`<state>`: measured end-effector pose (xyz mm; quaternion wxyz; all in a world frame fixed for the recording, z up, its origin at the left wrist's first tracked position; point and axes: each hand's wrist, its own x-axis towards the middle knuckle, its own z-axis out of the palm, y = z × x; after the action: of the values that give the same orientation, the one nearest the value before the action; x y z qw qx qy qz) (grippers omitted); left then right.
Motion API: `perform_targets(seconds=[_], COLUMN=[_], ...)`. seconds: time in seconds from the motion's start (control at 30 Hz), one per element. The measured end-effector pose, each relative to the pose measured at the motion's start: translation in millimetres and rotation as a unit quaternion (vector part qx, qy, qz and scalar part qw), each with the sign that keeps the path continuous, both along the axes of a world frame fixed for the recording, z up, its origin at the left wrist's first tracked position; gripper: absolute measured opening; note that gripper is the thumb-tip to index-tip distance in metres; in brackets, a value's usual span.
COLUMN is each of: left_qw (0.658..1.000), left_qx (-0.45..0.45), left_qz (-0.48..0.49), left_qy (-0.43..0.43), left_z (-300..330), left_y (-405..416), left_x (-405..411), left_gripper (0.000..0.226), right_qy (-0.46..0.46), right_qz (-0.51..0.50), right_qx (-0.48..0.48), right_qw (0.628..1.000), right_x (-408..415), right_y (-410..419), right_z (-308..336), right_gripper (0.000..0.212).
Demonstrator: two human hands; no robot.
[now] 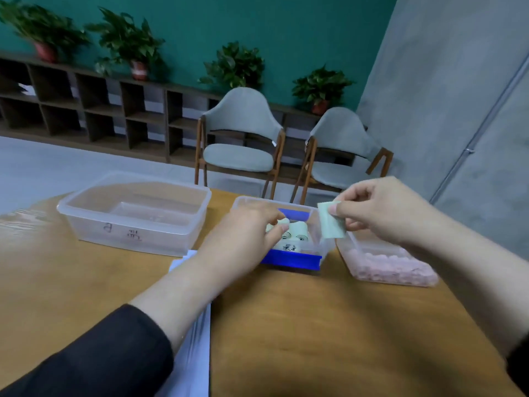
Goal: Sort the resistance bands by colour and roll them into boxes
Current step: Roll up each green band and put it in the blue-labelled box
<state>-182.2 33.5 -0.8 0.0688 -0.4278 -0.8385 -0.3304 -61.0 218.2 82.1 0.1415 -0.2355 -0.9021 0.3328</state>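
While both forearms reach out over the wooden table, the scene sorts out as follows.

Large box: one clear plastic box stands at the far left of the table with dark handwriting on its front wall; nothing shows inside it.

Middle box: one clear box with blue clips stands between the other two, just beside the right one, and holds pale green rolled bands; at least three rolls show, the rest hidden by the hand.

Right box: one clear box stands partly under the right wrist, filled with pink rolled bands, too blurred to count.

Left hand: the left hand, palm down in a dark sleeve, reaches into the middle box, thumb and forefinger pinching one green roll.

Right hand: the right hand is raised above the gap between the middle and right boxes, fingers curled, thumb and forefinger pinching the top of a loose pale green band that hangs flat below them.

Papers: a stack of white sheets lies under the left forearm.

Background: two grey chairs and four potted plants.
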Motion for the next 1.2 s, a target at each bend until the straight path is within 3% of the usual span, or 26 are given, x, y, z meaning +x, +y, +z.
perform_targets(seconds=[0.13, 0.27, 0.47, 0.7, 1.2], left_qw=[0.997, 0.997, 0.994, 0.991, 0.989], left_qx=[-0.011, -0.011, -0.064, -0.074, -0.073], left_qz=[-0.016, -0.023, -0.016, -0.008, -0.004], left_qy=[0.073, 0.070, 0.091, 0.110, 0.131], left_z=[-34, -48, -54, -57, -55], left_y=[14, 15, 17, 21, 21], left_x=[-19, -27, -31, -31, -30], left_gripper=[0.032, 0.033, 0.029, 0.035, 0.038], right_qy=[-0.144, -0.310, -0.420, -0.467, -0.461], right_qz=[-0.013, -0.026, -0.007, 0.009, -0.029], right_qx=[0.121, 0.257, 0.327, 0.397, 0.333], right_qw=[0.982, 0.915, 0.846, 0.790, 0.822], right_x=[-66, -109, -138, -148, -147], right_y=[6, 3, -4, -11, 5], right_z=[-1, -15, -38, -57, -68], right_gripper=[0.023, 0.026, 0.018, 0.022, 0.023])
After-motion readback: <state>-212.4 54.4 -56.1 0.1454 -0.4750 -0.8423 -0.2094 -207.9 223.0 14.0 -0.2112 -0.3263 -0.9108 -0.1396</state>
